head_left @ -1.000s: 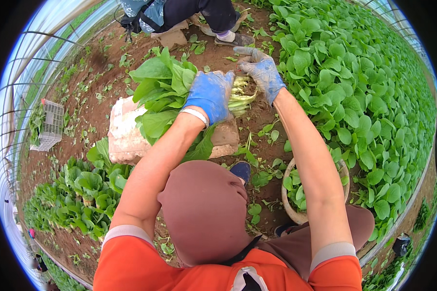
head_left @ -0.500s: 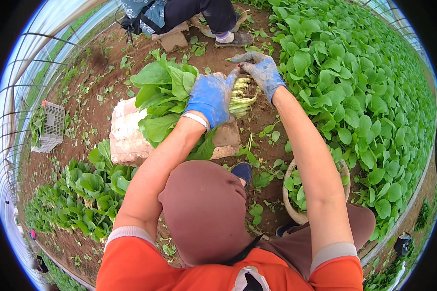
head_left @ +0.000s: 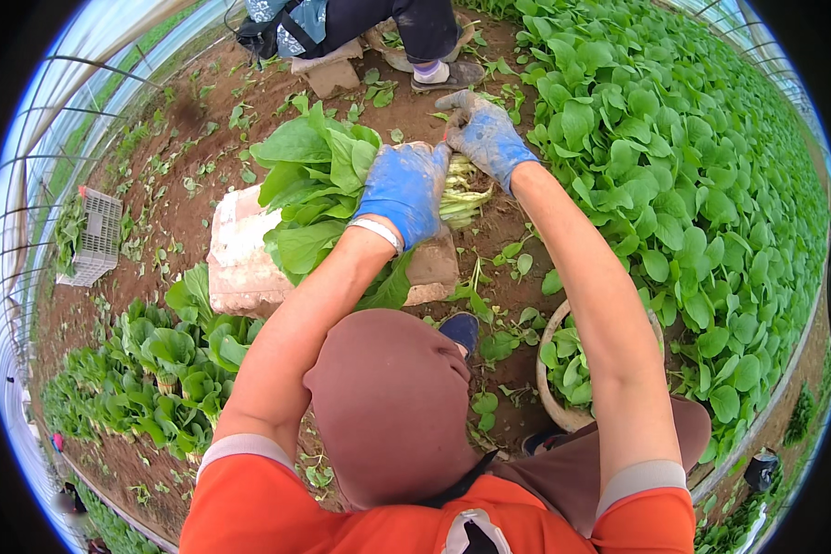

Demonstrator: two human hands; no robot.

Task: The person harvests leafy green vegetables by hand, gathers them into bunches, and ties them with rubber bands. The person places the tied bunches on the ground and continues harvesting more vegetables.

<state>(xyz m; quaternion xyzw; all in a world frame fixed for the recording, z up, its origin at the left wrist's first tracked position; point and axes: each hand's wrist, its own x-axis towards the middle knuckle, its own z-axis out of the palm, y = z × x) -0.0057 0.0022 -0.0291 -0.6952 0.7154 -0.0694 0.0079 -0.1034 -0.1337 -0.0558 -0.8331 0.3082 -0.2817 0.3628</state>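
Brown soil (head_left: 214,159) surrounds a pale block (head_left: 235,263); over it, the left hand (head_left: 403,189) clasps leafy greens (head_left: 305,185). Whether the curled right hand (head_left: 487,137) beside their stems (head_left: 463,196) pinches anything, I can't tell. Should that left grip loosen, stems could splay.

Brown soil (head_left: 406,109) carries a pale slab (head_left: 238,254), grey crate (head_left: 102,229) and round basin (head_left: 546,380).

Bright diffuse daylight, soft shadows, glare on pale block (head_left: 242,251), fisheye-bent edges
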